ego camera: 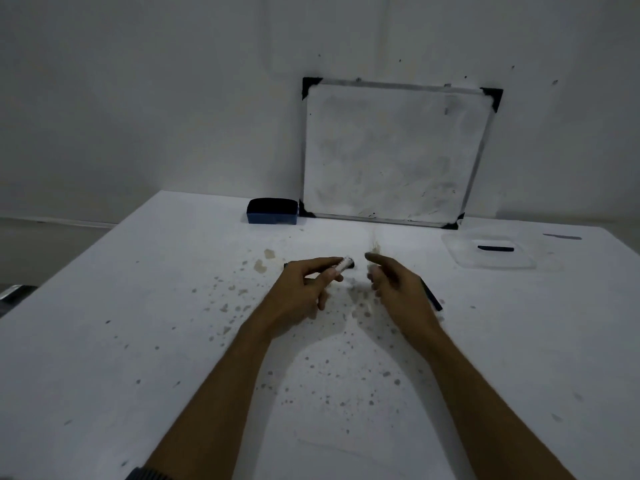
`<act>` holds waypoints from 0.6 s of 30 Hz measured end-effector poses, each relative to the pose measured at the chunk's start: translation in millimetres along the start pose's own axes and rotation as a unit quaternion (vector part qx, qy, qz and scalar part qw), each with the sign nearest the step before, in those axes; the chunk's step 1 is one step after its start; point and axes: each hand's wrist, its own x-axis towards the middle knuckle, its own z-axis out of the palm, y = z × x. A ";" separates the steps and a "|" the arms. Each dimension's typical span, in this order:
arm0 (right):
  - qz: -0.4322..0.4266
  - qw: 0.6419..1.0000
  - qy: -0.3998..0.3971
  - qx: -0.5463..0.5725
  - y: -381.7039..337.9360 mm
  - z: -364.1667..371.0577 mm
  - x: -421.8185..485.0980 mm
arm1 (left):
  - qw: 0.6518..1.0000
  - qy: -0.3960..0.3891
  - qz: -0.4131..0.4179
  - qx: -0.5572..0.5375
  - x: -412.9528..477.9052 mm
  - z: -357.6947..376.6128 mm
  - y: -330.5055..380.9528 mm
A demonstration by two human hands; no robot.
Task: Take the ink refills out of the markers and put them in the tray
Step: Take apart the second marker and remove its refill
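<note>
My left hand (304, 289) is shut on a marker (344, 264), whose white body and dark end stick out to the right past my fingers. My right hand (394, 289) hovers just right of that end, a small gap apart, index finger stretched out and the other fingers curled. Something small and pale shows at its fingertips, too blurred to name. A thin dark stick (433, 297) pokes out from behind my right hand; I cannot tell whether it is held or lying on the table. The clear tray (460, 252) at the right holds one dark ink refill (495, 248).
A whiteboard (391, 150) leans on the wall at the back of the white, ink-speckled table (173, 323). A blue eraser (272, 211) sits to its left. Another thin dark piece (562, 237) lies beyond the tray. The table's left edge runs diagonally.
</note>
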 end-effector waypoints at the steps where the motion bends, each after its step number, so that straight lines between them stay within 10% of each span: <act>1: 0.025 0.998 0.017 0.056 0.6 -5.7 -0.7 | 1.000 -0.015 -0.003 -0.007 -0.8 4.1 2.0; 6: 0.135 0.951 0.042 0.274 3.6 -13.0 3.6 | 0.998 -0.053 0.004 -0.027 4.9 20.8 1.6; 18: 0.157 0.930 0.024 0.330 2.2 -16.3 7.0 | 0.997 -0.061 0.003 -0.039 5.4 21.7 -3.1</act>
